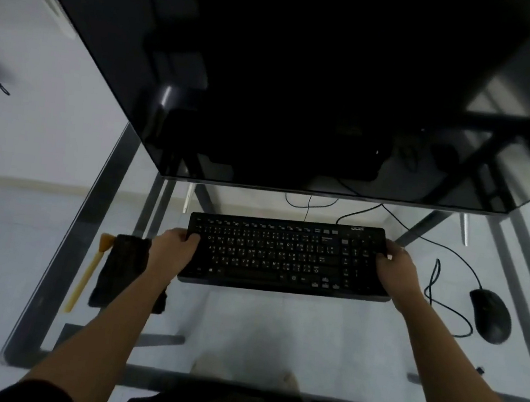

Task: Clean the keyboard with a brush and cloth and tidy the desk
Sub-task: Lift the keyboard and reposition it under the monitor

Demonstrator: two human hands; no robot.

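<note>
A black keyboard (286,256) lies across the middle of a glass desk (273,330). My left hand (175,248) grips its left end, thumb on the keys. My right hand (398,269) grips its right end. A dark cloth (119,269) lies to the left of the keyboard, partly under my left forearm. A brush with a yellow handle (87,273) lies just left of the cloth, its head pointing away from me.
A large dark monitor (305,88) stands behind the keyboard. A black wired mouse (491,315) sits at the right with its looped cable (437,291). The desk's dark metal frame (57,261) shows through the glass.
</note>
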